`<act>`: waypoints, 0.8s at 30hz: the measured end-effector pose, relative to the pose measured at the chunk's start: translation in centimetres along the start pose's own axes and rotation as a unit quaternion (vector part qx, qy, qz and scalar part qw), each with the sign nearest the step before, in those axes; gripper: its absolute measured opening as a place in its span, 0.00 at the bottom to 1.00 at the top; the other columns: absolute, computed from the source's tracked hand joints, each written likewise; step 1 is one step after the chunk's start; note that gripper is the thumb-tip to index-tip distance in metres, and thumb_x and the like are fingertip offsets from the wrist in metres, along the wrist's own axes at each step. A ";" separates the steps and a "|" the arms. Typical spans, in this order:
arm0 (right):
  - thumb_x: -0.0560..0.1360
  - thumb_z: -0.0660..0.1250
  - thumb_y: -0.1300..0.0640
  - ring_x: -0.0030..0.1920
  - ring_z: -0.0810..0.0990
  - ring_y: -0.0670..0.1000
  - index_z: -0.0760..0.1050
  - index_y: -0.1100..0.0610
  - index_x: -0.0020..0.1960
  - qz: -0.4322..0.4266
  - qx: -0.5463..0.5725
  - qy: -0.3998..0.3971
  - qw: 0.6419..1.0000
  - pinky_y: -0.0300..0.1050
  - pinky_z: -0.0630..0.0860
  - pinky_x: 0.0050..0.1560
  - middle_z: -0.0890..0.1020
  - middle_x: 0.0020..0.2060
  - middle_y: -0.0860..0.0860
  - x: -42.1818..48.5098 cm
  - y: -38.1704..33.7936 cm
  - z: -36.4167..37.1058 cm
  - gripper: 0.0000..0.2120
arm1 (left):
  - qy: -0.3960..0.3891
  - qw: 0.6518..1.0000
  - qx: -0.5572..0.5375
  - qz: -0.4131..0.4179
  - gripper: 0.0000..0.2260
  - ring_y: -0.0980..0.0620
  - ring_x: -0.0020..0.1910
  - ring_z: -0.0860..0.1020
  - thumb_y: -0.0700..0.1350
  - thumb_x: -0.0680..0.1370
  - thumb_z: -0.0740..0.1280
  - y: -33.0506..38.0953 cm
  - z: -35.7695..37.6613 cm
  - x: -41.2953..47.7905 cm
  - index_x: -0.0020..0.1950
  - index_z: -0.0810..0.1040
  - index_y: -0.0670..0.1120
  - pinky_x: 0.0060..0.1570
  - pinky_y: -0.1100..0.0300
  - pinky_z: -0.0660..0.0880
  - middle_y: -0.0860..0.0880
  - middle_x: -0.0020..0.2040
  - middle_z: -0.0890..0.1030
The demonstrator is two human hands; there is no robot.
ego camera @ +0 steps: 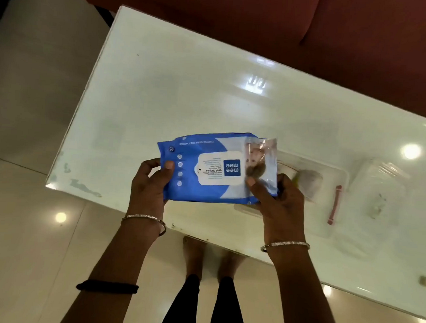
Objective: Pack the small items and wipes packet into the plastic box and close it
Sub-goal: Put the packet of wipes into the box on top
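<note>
Blue soft-plastic wipes packet (pixel 213 167) pinched at both short ends, left hand (pixel 151 182), right hand (pixel 276 199); clear plastic box (pixel 329 182) just right of the right grip, long axis crosswise.

A blue and white wipes packet (pixel 214 166) is held flat above the table edge, its label upside down, partly covering the clear plastic box (pixel 328 192) behind it.

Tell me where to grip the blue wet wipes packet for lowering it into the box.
Grip the blue wet wipes packet by its two short ends, from left and right, as the left hand and right hand do: it is flat, wide and soft, so end grips keep it level.
</note>
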State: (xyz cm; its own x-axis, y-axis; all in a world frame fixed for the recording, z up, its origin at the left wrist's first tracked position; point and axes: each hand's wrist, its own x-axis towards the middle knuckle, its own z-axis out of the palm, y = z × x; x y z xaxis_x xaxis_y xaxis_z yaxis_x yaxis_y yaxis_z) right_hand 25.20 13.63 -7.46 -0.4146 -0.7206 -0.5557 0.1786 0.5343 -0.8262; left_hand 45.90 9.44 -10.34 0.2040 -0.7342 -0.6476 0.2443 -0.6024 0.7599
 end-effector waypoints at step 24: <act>0.76 0.66 0.64 0.51 0.80 0.57 0.76 0.62 0.59 0.126 -0.188 0.059 0.972 0.43 0.74 0.45 0.82 0.54 0.57 5.1 4.6 -11.1 0.12 | -0.025 0.771 0.628 0.105 0.13 0.37 0.53 0.77 0.38 0.77 0.61 -4.8 16.5 -4.0 0.61 0.72 0.40 0.47 0.52 0.69 0.38 0.54 0.80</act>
State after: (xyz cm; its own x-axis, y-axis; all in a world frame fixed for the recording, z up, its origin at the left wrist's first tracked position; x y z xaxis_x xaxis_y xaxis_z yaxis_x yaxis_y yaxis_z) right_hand 14.02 17.27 -13.08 -0.5040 -0.5025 -0.7024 -0.0428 0.8268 -0.5608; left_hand 28.28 10.11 -10.45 0.0691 -0.8492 -0.5235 -0.9058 -0.2733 0.3237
